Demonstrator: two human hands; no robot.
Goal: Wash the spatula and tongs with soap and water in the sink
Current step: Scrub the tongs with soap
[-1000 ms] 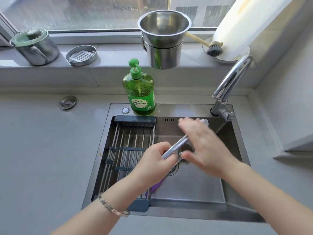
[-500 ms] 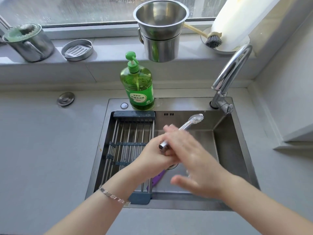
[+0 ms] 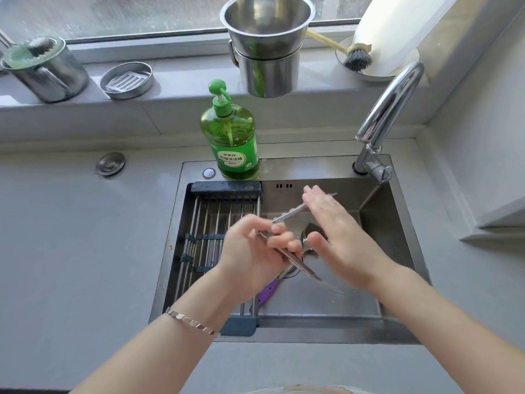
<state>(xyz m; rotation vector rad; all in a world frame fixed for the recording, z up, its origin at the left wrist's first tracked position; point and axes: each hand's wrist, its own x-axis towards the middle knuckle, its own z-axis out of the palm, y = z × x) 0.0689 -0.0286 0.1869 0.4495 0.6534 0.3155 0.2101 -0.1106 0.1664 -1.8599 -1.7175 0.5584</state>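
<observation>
Stainless steel tongs [image 3: 288, 214] were held over the sink [image 3: 312, 167], gripped near their hinge by the left hand [image 3: 250, 251], whose fingers curled round the metal. Their two arms were spread wide: one slanted up and to the right, the other down and to the right above the basin floor. The right hand [image 3: 341, 237] was flat, its fingers straight and together, laid against the upper arm of the tongs, whose tip poked out just past the fingertips.

The spatula [image 3: 266, 292] lay on the sink bottom just below the left hand (only its purple handle showed plainly), its near end reaching under the edge of the roll-up drying rack [image 3: 216, 223] that covered the left part of the sink. A green dish soap bottle [image 3: 230, 137] with a pump stood on the back rim, just behind the rack, and the chrome faucet [image 3: 389, 109] rose at the back right corner. A bracelet [image 3: 193, 322] circled the left wrist. Two stacked steel pots [image 3: 267, 44] sat on the windowsill behind the bottle.
</observation>
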